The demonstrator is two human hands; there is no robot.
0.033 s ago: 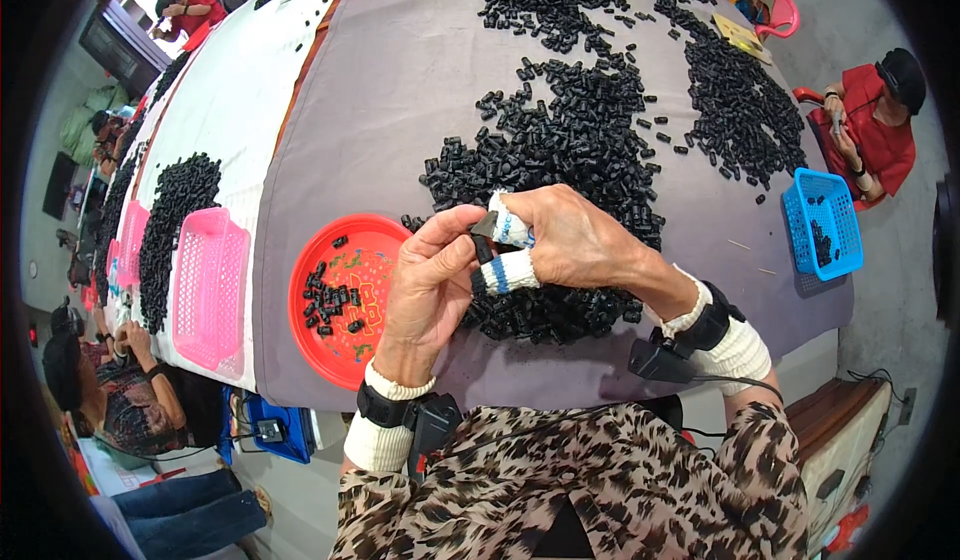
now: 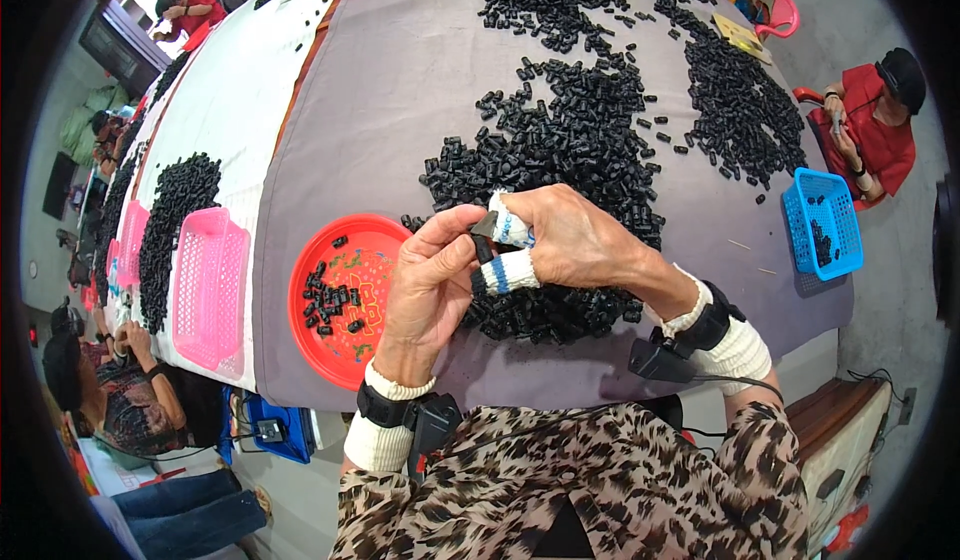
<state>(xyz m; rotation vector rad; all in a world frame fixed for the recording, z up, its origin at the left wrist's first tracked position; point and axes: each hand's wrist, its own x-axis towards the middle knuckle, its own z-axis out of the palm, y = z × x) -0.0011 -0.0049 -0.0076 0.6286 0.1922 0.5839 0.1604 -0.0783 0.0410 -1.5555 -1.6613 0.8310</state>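
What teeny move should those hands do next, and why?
Maybe ease the right hand back a little while the left hand holds on. Both hands' fingertips meet around a small dark piece, and together with the white finger wraps they hide most of it, so backing off should let it be seen.

Extends left arm [image 2: 405, 363] and right arm [image 2: 662, 282] from the near side. Curls left hand [image 2: 428, 278] into a fingertip pinch; angles right hand [image 2: 578, 235] leftward, back uppermost, just beside it.
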